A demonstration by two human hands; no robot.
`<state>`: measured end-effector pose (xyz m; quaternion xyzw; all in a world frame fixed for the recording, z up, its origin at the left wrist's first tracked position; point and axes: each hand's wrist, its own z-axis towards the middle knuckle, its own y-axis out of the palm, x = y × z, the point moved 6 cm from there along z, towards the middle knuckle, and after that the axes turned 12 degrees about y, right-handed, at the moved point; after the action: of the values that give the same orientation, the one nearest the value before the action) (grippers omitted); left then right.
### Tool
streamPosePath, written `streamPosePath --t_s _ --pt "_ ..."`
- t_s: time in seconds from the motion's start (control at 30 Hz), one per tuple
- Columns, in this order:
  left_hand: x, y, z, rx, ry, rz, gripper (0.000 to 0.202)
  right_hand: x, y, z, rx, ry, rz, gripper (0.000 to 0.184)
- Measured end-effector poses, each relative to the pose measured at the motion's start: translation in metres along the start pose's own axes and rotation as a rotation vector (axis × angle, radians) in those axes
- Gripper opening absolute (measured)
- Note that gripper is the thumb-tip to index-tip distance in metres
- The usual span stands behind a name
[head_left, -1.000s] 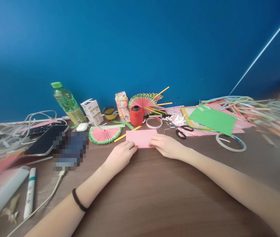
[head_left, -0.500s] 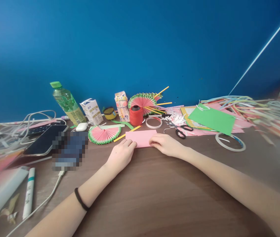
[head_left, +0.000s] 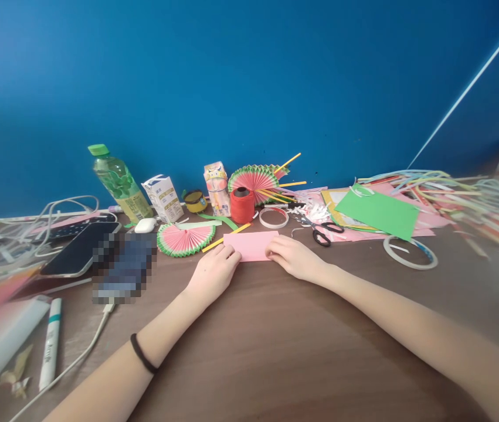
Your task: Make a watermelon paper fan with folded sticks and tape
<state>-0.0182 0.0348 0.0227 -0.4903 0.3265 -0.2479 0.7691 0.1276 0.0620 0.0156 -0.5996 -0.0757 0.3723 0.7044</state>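
A pink sheet of paper (head_left: pixel 253 245) lies on the brown table in front of me. At its near left corner, my left hand (head_left: pixel 216 269) grips the paper with curled fingers. My right hand (head_left: pixel 295 257) pinches the near right corner, thumb and fingers together. Just beyond the paper stand a red spool of thread (head_left: pixel 243 210) and a roll of tape (head_left: pixel 274 218). Left of the paper, a pleated pink and green paper fan (head_left: pixel 186 240) lies flat, with a yellow stick (head_left: pixel 218 241) between them.
Black-handled scissors (head_left: pixel 322 234) and green paper (head_left: pixel 379 210) lie to the right, near another tape roll (head_left: pixel 410 253). Toward the left are a green-capped bottle (head_left: pixel 119 184), a small carton (head_left: pixel 163 198), phones (head_left: pixel 81 249) and a marker (head_left: pixel 50 344). A blue wall (head_left: pixel 249 88) rises behind.
Both hands keep hold of the pink paper at nearly the same place. My left hand has shifted very slightly left; nothing else visibly moves.
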Motion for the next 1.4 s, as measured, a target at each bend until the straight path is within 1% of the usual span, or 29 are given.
streamPosePath --t_s 0.13,0.2,0.27,0.4,0.5,0.63,0.8,0.97,1.2,1.3,1.4 --pt "0.000 -0.002 0.001 0.004 -0.003 0.016 0.023 0.001 -0.003 0.000 -0.007 -0.022 0.047 0.008" --pt "0.001 -0.003 0.001 0.000 0.000 -0.005 0.023 0.001 -0.004 0.001 -0.022 -0.011 0.061 0.008" --pt "0.002 -0.004 0.001 -0.007 -0.010 -0.017 0.023 0.002 -0.004 0.002 -0.036 0.018 0.085 0.011" --pt "0.001 -0.004 0.000 -0.003 -0.052 -0.012 0.021 0.008 -0.002 0.004 -0.066 0.138 0.178 0.010" --pt "0.000 -0.003 0.000 -0.001 -0.045 -0.011 0.021 0.010 0.000 0.005 -0.083 0.199 0.227 0.009" --pt "-0.001 -0.002 0.000 0.018 -0.026 -0.031 0.022 0.012 0.002 0.005 -0.093 0.236 0.258 0.008" --pt "-0.003 0.001 -0.001 0.026 -0.028 -0.047 0.022 0.012 0.002 0.005 -0.093 0.245 0.243 0.007" --pt "-0.004 0.003 -0.001 0.023 -0.038 -0.063 0.024 0.009 -0.001 0.004 -0.054 0.185 0.207 0.010" --pt "-0.005 0.001 0.000 -0.025 -0.034 -0.067 0.024 0.001 -0.002 0.002 0.026 0.036 -0.015 0.012" --pt "-0.006 0.000 -0.001 -0.006 -0.049 -0.089 0.023 0.001 -0.003 0.001 0.023 -0.011 -0.058 0.013" --pt "-0.008 0.001 -0.002 0.018 -0.067 -0.106 0.021 0.002 -0.005 0.001 0.009 -0.015 -0.034 0.010"
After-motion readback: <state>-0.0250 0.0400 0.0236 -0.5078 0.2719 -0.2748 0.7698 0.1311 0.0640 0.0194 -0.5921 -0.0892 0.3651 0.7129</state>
